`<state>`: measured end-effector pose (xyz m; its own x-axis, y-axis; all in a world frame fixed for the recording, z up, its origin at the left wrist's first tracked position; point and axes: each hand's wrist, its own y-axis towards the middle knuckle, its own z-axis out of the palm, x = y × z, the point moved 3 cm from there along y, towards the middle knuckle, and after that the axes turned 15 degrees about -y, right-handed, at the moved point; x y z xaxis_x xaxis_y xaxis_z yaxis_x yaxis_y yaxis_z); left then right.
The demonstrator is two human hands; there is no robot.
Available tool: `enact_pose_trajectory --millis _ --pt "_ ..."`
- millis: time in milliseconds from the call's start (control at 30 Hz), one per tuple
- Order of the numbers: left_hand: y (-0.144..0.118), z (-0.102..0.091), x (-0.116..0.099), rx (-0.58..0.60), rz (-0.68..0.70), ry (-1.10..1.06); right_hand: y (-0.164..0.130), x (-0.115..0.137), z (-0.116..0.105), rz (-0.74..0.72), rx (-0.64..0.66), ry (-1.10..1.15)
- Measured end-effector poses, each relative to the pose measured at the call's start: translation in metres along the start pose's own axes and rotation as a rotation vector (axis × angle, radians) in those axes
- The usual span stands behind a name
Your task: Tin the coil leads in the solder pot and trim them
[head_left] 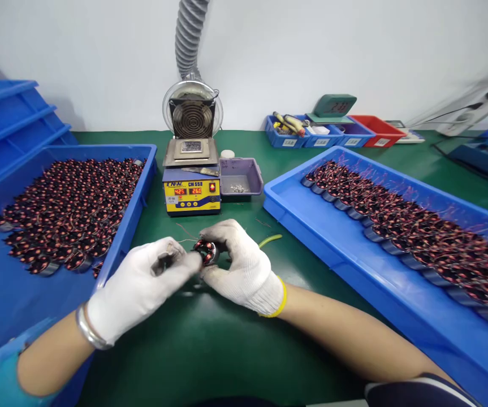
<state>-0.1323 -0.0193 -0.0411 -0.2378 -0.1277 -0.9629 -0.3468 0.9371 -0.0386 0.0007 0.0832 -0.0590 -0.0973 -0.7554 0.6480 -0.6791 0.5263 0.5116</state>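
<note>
A small round motor stator (205, 251), black with copper windings and a metal rim, is gripped between the thumb and fingers of my right hand (239, 268), which wears a white knit glove with a yellow cuff. My left hand (142, 277), also white-gloved, is closed in a pinch at the stator's left side, its thumb against or just in front of it. Thin wires (186, 230) stick out from the stator toward the upper left, one reaching my left fingertips. The left fingertips are slightly blurred.
Many stators fill a blue tray (152, 164) at left and another blue tray (286, 209) at right. Ahead stands a yellow-and-blue solder pot (191, 195) under a grey hose (189, 39), beside a purple bin (241, 169). Small blue and red bins (381, 131) line the wall.
</note>
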Motion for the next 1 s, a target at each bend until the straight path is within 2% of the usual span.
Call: enact_pose_trajectory --millis 67,133,233,300,333,400,500,533,600,667,767,900,1000 --pt "0.000 0.002 -0.003 -0.097 -0.005 -0.074 0.000 0.002 0.000 0.004 0.040 0.011" --pt "0.004 -0.002 -0.006 -0.254 0.017 -0.114 -0.001 0.005 0.001 0.012 0.067 0.012" --pt "0.012 -0.020 -0.003 -0.519 0.095 -0.230 -0.003 0.009 0.002 0.024 0.071 0.020" --pt "0.016 -0.033 0.003 -0.625 0.154 -0.324 -0.004 0.009 0.003 0.061 0.059 0.037" --pt "0.017 -0.036 0.006 -0.610 0.174 -0.359 -0.004 0.008 0.003 0.095 0.051 0.049" --pt "0.017 -0.034 0.011 -0.424 0.176 -0.349 -0.004 0.006 0.005 0.183 0.046 0.084" --pt "0.010 -0.012 0.011 -0.029 0.125 -0.117 -0.004 0.004 0.008 0.287 0.073 0.156" --pt "0.007 -0.005 0.011 0.059 0.108 -0.016 -0.004 0.005 0.009 0.296 0.081 0.188" --pt "0.002 0.007 0.009 0.155 0.082 0.104 -0.006 0.008 0.012 0.296 0.112 0.251" --pt "-0.001 0.013 0.005 0.174 0.083 0.074 -0.010 0.013 0.016 0.299 0.173 0.284" --pt "-0.001 0.013 0.000 0.151 0.079 -0.099 -0.015 0.020 0.019 0.290 0.239 0.294" --pt "-0.004 0.010 -0.007 0.149 0.053 -0.250 -0.015 0.027 0.015 0.277 0.276 0.301" --pt "-0.009 0.007 -0.011 0.099 0.039 -0.330 -0.011 0.034 0.008 0.242 0.284 0.353"
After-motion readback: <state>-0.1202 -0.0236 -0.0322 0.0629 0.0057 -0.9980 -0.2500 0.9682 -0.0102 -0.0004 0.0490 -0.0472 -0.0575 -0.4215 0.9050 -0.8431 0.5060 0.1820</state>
